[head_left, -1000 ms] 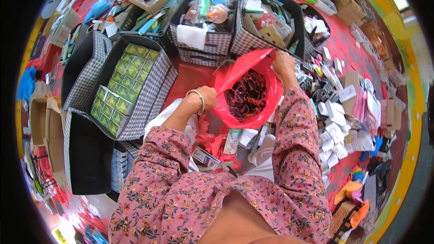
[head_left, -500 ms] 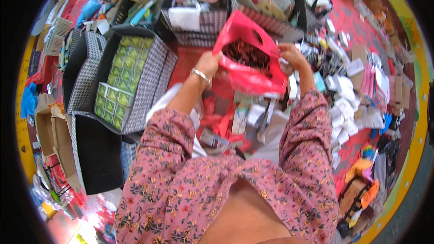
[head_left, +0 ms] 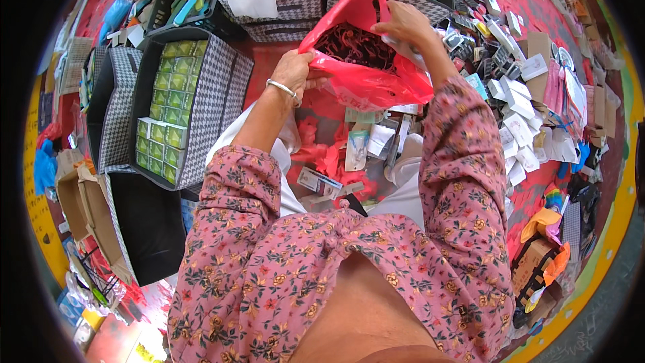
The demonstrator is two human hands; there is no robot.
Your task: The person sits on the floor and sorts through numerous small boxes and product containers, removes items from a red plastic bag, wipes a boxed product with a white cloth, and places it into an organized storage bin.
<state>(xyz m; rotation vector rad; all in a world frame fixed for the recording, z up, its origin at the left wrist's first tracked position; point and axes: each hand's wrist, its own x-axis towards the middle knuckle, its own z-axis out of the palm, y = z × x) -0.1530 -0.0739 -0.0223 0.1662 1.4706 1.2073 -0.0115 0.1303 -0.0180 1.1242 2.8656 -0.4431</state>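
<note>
A red plastic bag (head_left: 376,81) hangs open in front of me, dark stringy items showing inside it. My left hand (head_left: 295,70), with a silver bangle at the wrist, grips the bag's left rim. My right hand (head_left: 403,23) holds the right rim near a handle loop. Both forearms wear pink floral sleeves. Below the bag, several small packets (head_left: 363,144) and a little box (head_left: 319,181) lie on a red surface.
A checked fabric bin (head_left: 222,107) full of green boxes stands at the left, an empty dark one (head_left: 144,222) below it. Two more checked bins (head_left: 295,0) sit behind the bag. Many small white packages (head_left: 521,104) spread out at the right. Cardboard boxes (head_left: 74,195) at far left.
The red bag has risen and moved away from me, both hands still on its rim. The view has tilted so the bins sit higher in the picture.
</note>
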